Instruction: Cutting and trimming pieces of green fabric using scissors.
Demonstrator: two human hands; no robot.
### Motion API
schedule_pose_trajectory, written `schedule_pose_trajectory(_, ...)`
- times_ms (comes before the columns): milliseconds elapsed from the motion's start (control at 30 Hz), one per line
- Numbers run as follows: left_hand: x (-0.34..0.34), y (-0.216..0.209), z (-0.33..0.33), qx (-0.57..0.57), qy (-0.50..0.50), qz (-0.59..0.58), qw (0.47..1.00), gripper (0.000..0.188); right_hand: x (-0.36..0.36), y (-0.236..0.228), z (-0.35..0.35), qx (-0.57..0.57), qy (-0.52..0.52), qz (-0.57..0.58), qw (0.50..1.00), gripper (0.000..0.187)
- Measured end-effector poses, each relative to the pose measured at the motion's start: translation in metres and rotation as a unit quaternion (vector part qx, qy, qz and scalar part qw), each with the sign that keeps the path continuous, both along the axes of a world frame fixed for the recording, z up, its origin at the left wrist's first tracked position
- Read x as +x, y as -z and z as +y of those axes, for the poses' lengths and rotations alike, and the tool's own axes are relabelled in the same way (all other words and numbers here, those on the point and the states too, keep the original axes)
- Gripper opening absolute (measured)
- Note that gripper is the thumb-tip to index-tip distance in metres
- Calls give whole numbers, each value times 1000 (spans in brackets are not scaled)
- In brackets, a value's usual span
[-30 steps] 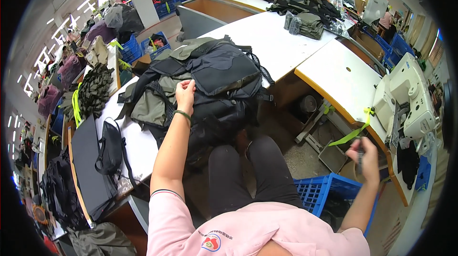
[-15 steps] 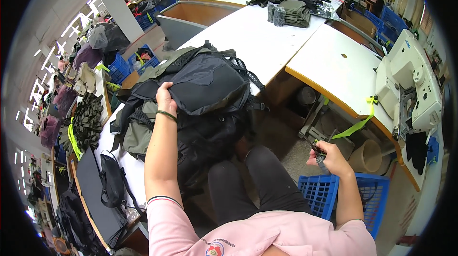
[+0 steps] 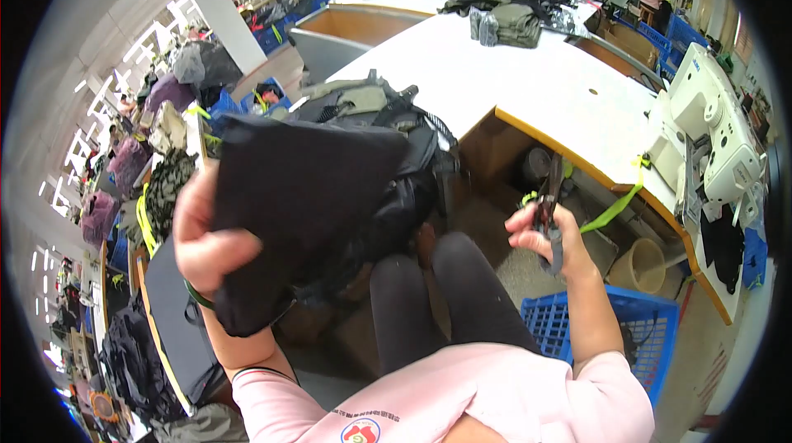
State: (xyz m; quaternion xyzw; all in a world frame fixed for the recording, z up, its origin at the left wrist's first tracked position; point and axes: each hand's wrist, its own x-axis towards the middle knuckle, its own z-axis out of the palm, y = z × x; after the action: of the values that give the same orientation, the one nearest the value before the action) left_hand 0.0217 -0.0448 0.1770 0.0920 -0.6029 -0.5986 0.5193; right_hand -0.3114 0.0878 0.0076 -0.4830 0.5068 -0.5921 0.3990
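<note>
Black cloth [image 3: 305,187] is clamped at its edge in the left hand [image 3: 202,233], spreading right from those fingers; the bag [image 3: 363,100] lies beyond them on the table [image 3: 454,55]. Well apart, the right hand [image 3: 563,245] has fingers wrapped round snips [image 3: 544,216]. Lifting seems done; what is left I cannot tell.

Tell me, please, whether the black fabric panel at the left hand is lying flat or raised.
Raised: the left hand grips its edge, and the black fabric panel hides part of the bag behind it.
</note>
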Motion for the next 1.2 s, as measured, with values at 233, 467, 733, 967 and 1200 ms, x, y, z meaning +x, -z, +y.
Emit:
schedule_pose_trajectory(233,-78,166,74,-154,369,-432,808,71,23,45,15,37,13,-62,997,20)
schedule_pose_trajectory(467,-114,327,146,25,389,-418,821,64,43,88,47,197,-60,81,975,24)
schedule_pose_trajectory(733,-116,356,159,-36,402,-359,842,55,111,88,9,77,-138,208,965,30)
schedule_pose_trajectory(967,-53,279,119,99,210,-289,929,20,102,38,14,28,-123,18,992,26)
schedule_pose_trajectory(1200,-31,195,73,-51,-150,-57,986,15,94,-53,4,-80,-111,34,990,27)
